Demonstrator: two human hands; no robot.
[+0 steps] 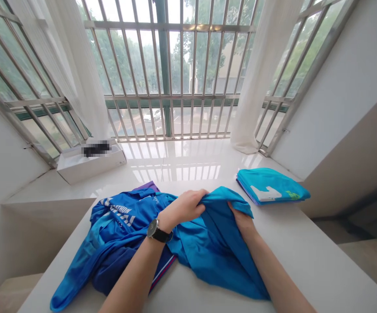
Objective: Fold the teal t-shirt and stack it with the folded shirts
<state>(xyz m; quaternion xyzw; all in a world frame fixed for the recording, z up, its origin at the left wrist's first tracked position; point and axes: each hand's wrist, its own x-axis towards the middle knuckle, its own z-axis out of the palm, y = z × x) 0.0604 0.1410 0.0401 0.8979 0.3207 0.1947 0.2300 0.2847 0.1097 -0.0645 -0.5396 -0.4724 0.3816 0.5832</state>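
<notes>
A bright blue shirt [214, 252] lies bunched on the white table [321, 261] in front of me. My left hand [183, 208], with a black watch at the wrist, is closed on a gathered fold at the shirt's top edge. My right hand [243, 221] grips the same shirt just to the right, its fingers tucked under the cloth. To the left lies a heap of other blue garments [113, 234], one with white lettering, over a purple one.
A folded stack of turquoise shirts [271, 186] sits at the table's far right. A white box [90, 163] rests on the glossy window ledge at the left. Barred windows and white curtains stand behind. A beige step lies to the right.
</notes>
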